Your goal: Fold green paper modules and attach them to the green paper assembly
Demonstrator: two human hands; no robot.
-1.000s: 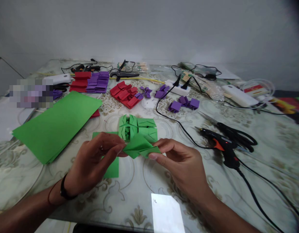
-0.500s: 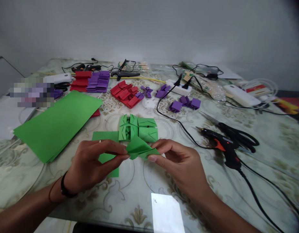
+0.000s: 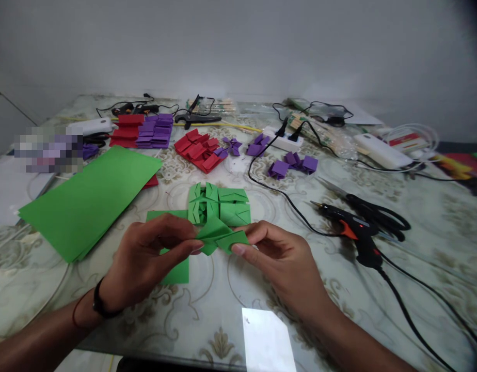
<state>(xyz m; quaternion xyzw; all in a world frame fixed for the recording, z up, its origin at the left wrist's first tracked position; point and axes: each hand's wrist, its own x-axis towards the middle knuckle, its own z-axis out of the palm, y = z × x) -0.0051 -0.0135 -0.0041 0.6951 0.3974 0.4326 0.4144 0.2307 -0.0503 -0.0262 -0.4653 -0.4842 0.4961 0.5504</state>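
Note:
A small folded green paper piece [image 3: 219, 235] is held between both hands just above the table. My left hand [image 3: 145, 261] pinches its left end with thumb and fingers closed. My right hand [image 3: 281, 263] pinches its right end the same way. Right behind the piece lies a cluster of folded green paper pieces [image 3: 219, 204]. A flat green square sheet [image 3: 176, 268] lies under my left hand, mostly hidden by it.
A stack of green paper sheets [image 3: 87, 199] lies at the left. Red folded pieces [image 3: 197, 152] and purple folded pieces [image 3: 292, 165] sit farther back. A black hot glue gun [image 3: 354, 232] with its cord and black scissors [image 3: 374, 214] lie at the right. A power strip [image 3: 283, 142] stands behind.
Both hands have pressed the green piece a little narrower; my right hand's fingertips have shifted slightly left toward my left hand. Nothing else on the table has moved.

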